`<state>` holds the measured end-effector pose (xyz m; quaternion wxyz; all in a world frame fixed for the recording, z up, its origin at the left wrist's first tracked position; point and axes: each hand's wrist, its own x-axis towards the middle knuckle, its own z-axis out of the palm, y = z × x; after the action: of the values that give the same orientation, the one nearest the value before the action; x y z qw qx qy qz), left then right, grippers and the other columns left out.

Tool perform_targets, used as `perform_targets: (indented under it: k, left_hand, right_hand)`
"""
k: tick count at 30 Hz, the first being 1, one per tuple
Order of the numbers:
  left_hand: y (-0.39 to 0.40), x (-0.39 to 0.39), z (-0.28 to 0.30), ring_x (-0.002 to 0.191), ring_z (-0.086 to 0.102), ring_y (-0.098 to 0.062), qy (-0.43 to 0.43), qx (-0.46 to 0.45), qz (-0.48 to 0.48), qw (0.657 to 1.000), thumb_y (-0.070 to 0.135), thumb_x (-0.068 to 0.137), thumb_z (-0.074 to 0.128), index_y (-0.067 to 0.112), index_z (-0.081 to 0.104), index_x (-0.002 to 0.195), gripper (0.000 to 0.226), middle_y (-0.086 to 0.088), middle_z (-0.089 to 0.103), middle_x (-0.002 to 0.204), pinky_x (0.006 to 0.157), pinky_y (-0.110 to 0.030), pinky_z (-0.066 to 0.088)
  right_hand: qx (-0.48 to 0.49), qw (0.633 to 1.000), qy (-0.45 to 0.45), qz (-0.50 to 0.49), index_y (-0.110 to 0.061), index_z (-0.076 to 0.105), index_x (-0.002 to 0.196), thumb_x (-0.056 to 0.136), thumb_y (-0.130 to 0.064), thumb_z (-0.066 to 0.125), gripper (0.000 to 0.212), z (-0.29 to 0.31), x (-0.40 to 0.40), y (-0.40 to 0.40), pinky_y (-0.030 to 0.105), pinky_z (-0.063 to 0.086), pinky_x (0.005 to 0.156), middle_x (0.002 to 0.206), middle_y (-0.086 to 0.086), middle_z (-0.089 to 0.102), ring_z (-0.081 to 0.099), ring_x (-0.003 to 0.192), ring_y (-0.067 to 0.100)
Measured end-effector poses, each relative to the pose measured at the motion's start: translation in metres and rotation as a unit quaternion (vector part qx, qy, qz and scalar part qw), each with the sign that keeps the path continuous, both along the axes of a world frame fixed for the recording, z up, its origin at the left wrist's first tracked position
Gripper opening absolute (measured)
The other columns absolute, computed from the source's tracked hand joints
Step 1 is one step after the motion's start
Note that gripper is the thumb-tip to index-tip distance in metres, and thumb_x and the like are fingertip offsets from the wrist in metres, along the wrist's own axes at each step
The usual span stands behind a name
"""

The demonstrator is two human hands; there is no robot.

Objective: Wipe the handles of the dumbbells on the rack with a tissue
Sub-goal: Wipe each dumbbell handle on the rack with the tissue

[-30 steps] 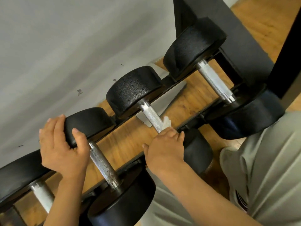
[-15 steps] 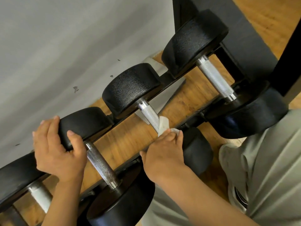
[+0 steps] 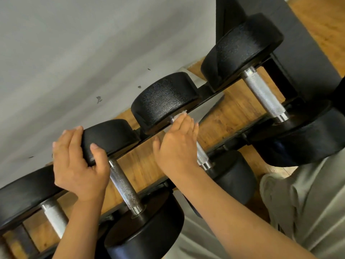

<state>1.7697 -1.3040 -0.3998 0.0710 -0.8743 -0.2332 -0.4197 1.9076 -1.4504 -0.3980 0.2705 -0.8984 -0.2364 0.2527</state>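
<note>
Black steel rack holds four visible dumbbells in a row against a matte grey wall; all positions below are given relative to this rack. Dumbbell heads are round, black, with a pebbled rubber-like finish; handles are straight cylinders of bright metal with fine knurling and smooth polished collars at the ends. Wood-grain floor shows between the rack rails. Second dumbbell handle spans the two rails, fully exposed. Third dumbbell handle is mostly covered; only its near, lower end and collar show. Fourth dumbbell handle, at the rack's far end, is bare. First handle, at the rack's near end, looks paler and smoother. Left hand rests over the wall-side head of the second dumbbell, fingers draped over its top, thumb hooked round the rim facing the handle. Right hand lies palm-down along the third handle at its wall-side end, fingers together and nearly straight, pointing at the wall-side head. White tissue, crumpled and thin, shows only as a small edge at the fingertips, pressed between hand and handle next to that head. Grey trousers at the rack's front side.
</note>
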Motion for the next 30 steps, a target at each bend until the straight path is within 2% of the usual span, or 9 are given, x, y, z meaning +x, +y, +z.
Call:
perform_targets:
  k: [3, 7, 11, 14, 17, 21, 24, 28, 30]
  left_hand:
    - [0.002, 0.000, -0.001, 0.113, 0.061, -0.039, -0.004, 0.005, 0.002, 1.000, 0.012, 0.095, 0.052, -0.003, 0.064, 0.123, 0.033, -0.026, 0.065, 0.116, 0.093, -0.060, 0.050]
    - [0.001, 0.001, -0.003, 0.113, 0.062, -0.039, -0.012, 0.011, 0.004, 1.000, 0.013, 0.095, 0.053, -0.002, 0.064, 0.123, 0.033, -0.024, 0.066, 0.117, 0.094, -0.059, 0.050]
    - [0.003, 0.002, -0.003, 0.111, 0.063, -0.038, -0.020, 0.000, 0.003, 1.000, 0.016, 0.096, 0.054, 0.000, 0.064, 0.124, 0.033, -0.022, 0.067, 0.117, 0.089, -0.059, 0.052]
    - [0.002, 0.003, -0.004, 0.111, 0.064, -0.035, -0.029, -0.001, 0.013, 0.999, 0.019, 0.097, 0.053, 0.002, 0.066, 0.123, 0.034, -0.019, 0.067, 0.118, 0.091, -0.057, 0.052]
    - [0.001, 0.004, -0.003, 0.112, 0.064, -0.031, -0.032, -0.003, 0.022, 0.999, 0.024, 0.098, 0.050, 0.003, 0.067, 0.122, 0.036, -0.016, 0.068, 0.119, 0.089, -0.055, 0.054]
    - [0.002, 0.005, -0.003, 0.110, 0.065, -0.031, -0.030, 0.005, 0.031, 0.999, 0.020, 0.095, 0.054, 0.004, 0.067, 0.122, 0.035, -0.015, 0.068, 0.118, 0.086, -0.054, 0.055]
    - [0.002, 0.005, -0.003, 0.110, 0.065, -0.030, -0.029, 0.013, 0.039, 0.999, 0.020, 0.093, 0.055, 0.004, 0.067, 0.122, 0.035, -0.014, 0.068, 0.119, 0.087, -0.053, 0.055]
    - [0.004, 0.005, -0.003, 0.111, 0.065, -0.029, -0.032, 0.025, 0.039, 0.998, 0.022, 0.094, 0.055, 0.004, 0.068, 0.121, 0.035, -0.013, 0.069, 0.119, 0.095, -0.049, 0.053]
    - [0.004, 0.005, -0.005, 0.112, 0.065, -0.028, -0.042, 0.027, 0.042, 0.998, 0.022, 0.094, 0.055, 0.005, 0.068, 0.122, 0.035, -0.012, 0.069, 0.120, 0.101, -0.045, 0.050]
  right_hand:
    - [-0.091, 0.995, 0.005, 0.043, 0.013, -0.010, 0.146, 0.102, -0.029, 0.044, 0.082, -0.003, -0.005, -0.021, 0.046, -0.004, 0.119, 0.155, 0.031, 0.006, 0.008, 0.146, 0.040]
    - [-0.168, 0.983, 0.039, 0.059, 0.013, 0.005, 0.148, 0.104, -0.031, 0.039, 0.071, -0.003, -0.011, -0.049, 0.047, 0.005, 0.121, 0.150, 0.029, 0.024, 0.025, 0.141, 0.038]
    - [-0.069, 0.997, 0.026, 0.030, 0.005, 0.004, 0.152, 0.108, -0.028, 0.018, 0.057, -0.007, -0.013, -0.050, 0.042, 0.003, 0.122, 0.159, 0.026, 0.006, 0.007, 0.149, 0.034]
    - [0.048, 0.996, -0.073, 0.009, 0.006, 0.034, 0.145, 0.103, -0.015, 0.043, 0.048, -0.015, -0.009, -0.041, 0.047, 0.031, 0.114, 0.150, 0.026, 0.034, 0.036, 0.137, 0.039]
    - [0.086, 0.988, -0.131, -0.013, -0.002, 0.057, 0.128, 0.099, -0.013, 0.052, 0.032, -0.015, 0.008, -0.038, 0.037, 0.048, 0.093, 0.129, 0.013, 0.057, 0.055, 0.115, 0.030]
    - [0.146, 0.981, -0.117, -0.046, -0.003, 0.067, 0.104, 0.094, -0.013, 0.061, 0.016, -0.012, 0.028, -0.035, 0.040, 0.051, 0.084, 0.110, 0.013, 0.064, 0.061, 0.100, 0.030]
    - [0.202, 0.970, -0.129, -0.024, -0.003, 0.067, 0.102, 0.089, -0.001, 0.063, 0.013, -0.016, 0.027, -0.041, 0.041, 0.050, 0.082, 0.103, 0.014, 0.062, 0.061, 0.092, 0.029]
    - [0.283, 0.940, -0.188, 0.001, -0.004, 0.065, 0.121, 0.086, 0.004, 0.067, 0.036, -0.007, 0.014, -0.084, 0.014, 0.043, 0.087, 0.106, 0.011, 0.061, 0.057, 0.092, 0.014]
    - [0.284, 0.927, -0.243, 0.017, -0.002, 0.067, 0.117, 0.086, 0.001, 0.068, 0.032, -0.009, 0.000, -0.117, 0.014, 0.043, 0.093, 0.115, 0.011, 0.061, 0.060, 0.099, 0.015]
